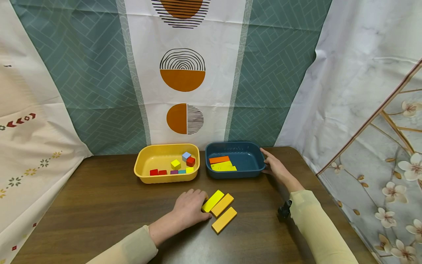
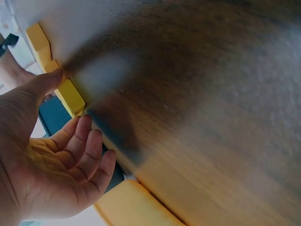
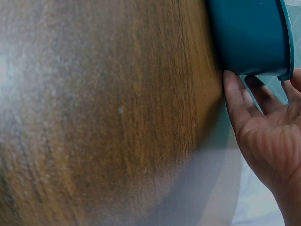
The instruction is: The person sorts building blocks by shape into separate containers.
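Observation:
My left hand (image 1: 189,209) is at a bright yellow oblong block (image 1: 213,201) on the table, thumb and fingers on either side of it. In the left wrist view the thumb also lies beside an orange-yellow block (image 2: 52,67). Two orange-yellow blocks lie just right of the yellow one. My right hand (image 1: 277,169) touches the right end of the dark blue tray (image 1: 235,175) with extended fingers. In the right wrist view its fingertips (image 3: 229,75) meet the outer wall of the tray. One orange block (image 1: 219,160) and yellow blocks (image 1: 223,167) lie in that tray's left part.
A yellow tray (image 1: 166,179) stands left of the blue one, holding several small cubes, among them a blue cube (image 1: 186,156) and a red cube (image 1: 190,161). Patterned cloth (image 1: 184,124) hangs behind the brown wooden table (image 1: 108,205).

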`<state>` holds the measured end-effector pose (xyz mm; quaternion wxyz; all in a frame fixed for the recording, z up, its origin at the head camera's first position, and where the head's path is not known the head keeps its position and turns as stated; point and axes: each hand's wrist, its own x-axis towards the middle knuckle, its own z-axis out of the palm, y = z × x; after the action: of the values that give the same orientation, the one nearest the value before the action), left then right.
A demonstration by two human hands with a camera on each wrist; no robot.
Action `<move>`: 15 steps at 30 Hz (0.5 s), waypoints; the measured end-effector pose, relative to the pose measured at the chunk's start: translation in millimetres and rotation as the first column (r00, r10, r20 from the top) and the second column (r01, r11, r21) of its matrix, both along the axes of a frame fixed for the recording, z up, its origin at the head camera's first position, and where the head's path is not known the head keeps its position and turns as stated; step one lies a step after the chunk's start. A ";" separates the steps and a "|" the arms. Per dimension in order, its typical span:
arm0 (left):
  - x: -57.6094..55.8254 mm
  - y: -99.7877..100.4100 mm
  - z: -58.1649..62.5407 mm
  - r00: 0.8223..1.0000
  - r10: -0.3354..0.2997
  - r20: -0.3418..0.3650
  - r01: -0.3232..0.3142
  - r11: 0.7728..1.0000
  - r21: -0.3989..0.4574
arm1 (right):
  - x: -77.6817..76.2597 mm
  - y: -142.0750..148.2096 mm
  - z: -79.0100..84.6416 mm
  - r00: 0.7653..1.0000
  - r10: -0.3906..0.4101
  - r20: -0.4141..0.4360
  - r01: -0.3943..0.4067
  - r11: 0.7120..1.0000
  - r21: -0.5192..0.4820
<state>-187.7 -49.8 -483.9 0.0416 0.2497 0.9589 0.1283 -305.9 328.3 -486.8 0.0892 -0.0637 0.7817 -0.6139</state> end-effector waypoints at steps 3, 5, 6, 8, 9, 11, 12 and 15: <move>0.0 0.3 -0.4 1.000 0.005 0.003 -0.005 1.000 0.002 | 0.1 0.2 0.1 1.000 0.002 -0.001 -0.002 1.000 -0.004; -0.1 0.5 -0.8 1.000 0.008 0.005 -0.008 1.000 0.004 | 0.2 0.3 0.0 1.000 0.002 -0.002 -0.002 1.000 -0.007; -0.1 0.6 -0.9 1.000 0.008 0.004 -0.008 1.000 0.005 | 0.2 0.6 -0.1 1.000 0.004 -0.002 -0.004 1.000 -0.006; 0.0 0.7 -1.3 1.000 0.008 0.004 -0.008 1.000 0.006 | 0.2 0.7 -0.4 1.000 0.006 -0.003 -0.006 1.000 -0.007; 0.0 0.7 -1.5 1.000 0.008 0.003 -0.008 1.000 0.006 | 0.1 0.6 -0.5 1.000 0.004 -0.003 -0.004 1.000 -0.009; 0.1 0.8 -1.5 1.000 0.006 0.001 -0.006 1.000 0.006 | -0.1 0.4 -0.6 1.000 0.003 -0.001 -0.003 1.000 -0.010; 0.1 0.7 -1.5 1.000 0.004 0.000 -0.004 1.000 0.006 | -0.2 0.2 -0.7 1.000 0.003 0.000 -0.003 1.000 -0.010; -0.2 0.6 -1.7 1.000 0.002 0.003 -0.002 1.000 0.006 | -0.4 -0.5 -0.5 1.000 -0.002 0.005 0.003 1.000 -0.011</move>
<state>-187.9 -49.2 -485.6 0.0419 0.2485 0.9587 0.1316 -306.3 327.7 -487.3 0.0902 -0.0616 0.7782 -0.6185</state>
